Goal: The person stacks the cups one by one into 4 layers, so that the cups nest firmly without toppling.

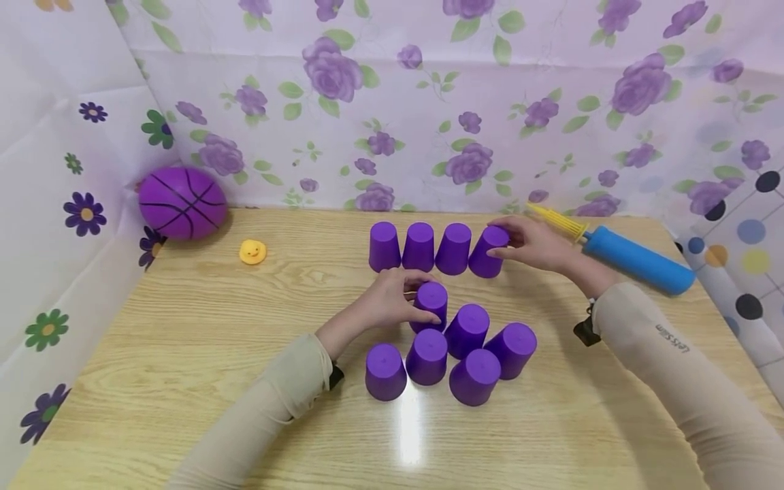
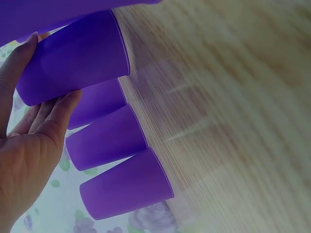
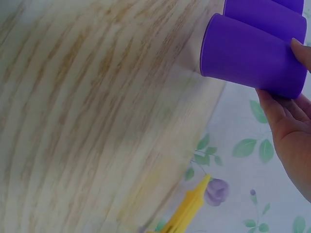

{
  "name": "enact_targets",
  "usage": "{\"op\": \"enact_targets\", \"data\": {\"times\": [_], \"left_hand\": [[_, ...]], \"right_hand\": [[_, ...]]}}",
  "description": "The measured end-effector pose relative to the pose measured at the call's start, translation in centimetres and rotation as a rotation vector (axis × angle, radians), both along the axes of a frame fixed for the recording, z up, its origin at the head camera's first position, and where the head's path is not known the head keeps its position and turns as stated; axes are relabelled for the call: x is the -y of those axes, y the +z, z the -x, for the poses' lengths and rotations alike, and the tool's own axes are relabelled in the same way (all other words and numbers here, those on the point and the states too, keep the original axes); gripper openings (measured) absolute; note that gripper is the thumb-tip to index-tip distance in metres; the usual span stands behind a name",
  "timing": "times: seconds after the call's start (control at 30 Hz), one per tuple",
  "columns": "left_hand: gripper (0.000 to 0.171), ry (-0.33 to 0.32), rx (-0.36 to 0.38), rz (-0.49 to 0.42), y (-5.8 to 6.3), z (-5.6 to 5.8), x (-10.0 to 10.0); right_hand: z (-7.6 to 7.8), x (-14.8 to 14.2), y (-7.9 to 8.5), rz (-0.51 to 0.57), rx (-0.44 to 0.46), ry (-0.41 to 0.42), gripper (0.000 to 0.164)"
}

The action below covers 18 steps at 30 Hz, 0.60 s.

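Note:
Several purple cups stand upside down on the wooden table. At the back they form a row, and my right hand (image 1: pixel 535 243) grips the cup (image 1: pixel 490 250) at its right end, thumb on the near side. In the right wrist view that cup (image 3: pixel 252 58) sits between thumb and fingers. My left hand (image 1: pixel 392 299) holds another cup (image 1: pixel 431 305) just in front of the row; the left wrist view shows this cup (image 2: pixel 77 58) between thumb and fingers. Nearer the front are more cups, among them one at the left (image 1: pixel 386 372) and one at the right (image 1: pixel 513 347).
A purple ball (image 1: pixel 182 203) with black lines rests at the back left, near a small yellow duck (image 1: pixel 252 252). Right of my right hand lies a blue pump (image 1: pixel 637 260) with a yellow end (image 1: pixel 557 221). A flowered cloth (image 1: pixel 416 122) hangs behind the table (image 1: pixel 214 354).

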<state>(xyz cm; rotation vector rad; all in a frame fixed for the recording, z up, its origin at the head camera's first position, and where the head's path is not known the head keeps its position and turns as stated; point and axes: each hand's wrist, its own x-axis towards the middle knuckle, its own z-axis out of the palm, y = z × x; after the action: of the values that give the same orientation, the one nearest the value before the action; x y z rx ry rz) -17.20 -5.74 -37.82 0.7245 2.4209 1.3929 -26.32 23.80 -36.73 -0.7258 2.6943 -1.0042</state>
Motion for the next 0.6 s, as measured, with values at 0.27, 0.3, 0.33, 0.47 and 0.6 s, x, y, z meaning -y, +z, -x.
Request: {"op": "enact_targets", "data": {"times": [0.27,0.3,0.33,0.47,0.6], "left_hand": [[0.052,0.009,-0.004,-0.009,-0.1,-0.1,-0.1],[0.053,0.011,-0.005,-0.008,-0.2,-0.2,-0.1],[0.053,0.012,-0.005,-0.01,-0.2,-0.2,-0.1],[0.054,0.017,-0.013,-0.017,-0.3,-0.3,0.0],[0.055,0.022,-0.032,-0.011,-0.4,-0.4,0.1]], "right_hand": [[-0.3,-0.2,-0.3,0.031,0.055,-0.01,0.071],[-0.3,-0.4,-0.4,0.039,0.075,-0.013,0.075],[-0.4,-0.5,-0.4,0.041,0.086,-0.018,0.079],[-0.9,-1.3,-0.2,0.071,0.108,-0.043,0.084],[-2.2,-2.0,0.5,0.091,0.079,-0.071,0.079]]}}
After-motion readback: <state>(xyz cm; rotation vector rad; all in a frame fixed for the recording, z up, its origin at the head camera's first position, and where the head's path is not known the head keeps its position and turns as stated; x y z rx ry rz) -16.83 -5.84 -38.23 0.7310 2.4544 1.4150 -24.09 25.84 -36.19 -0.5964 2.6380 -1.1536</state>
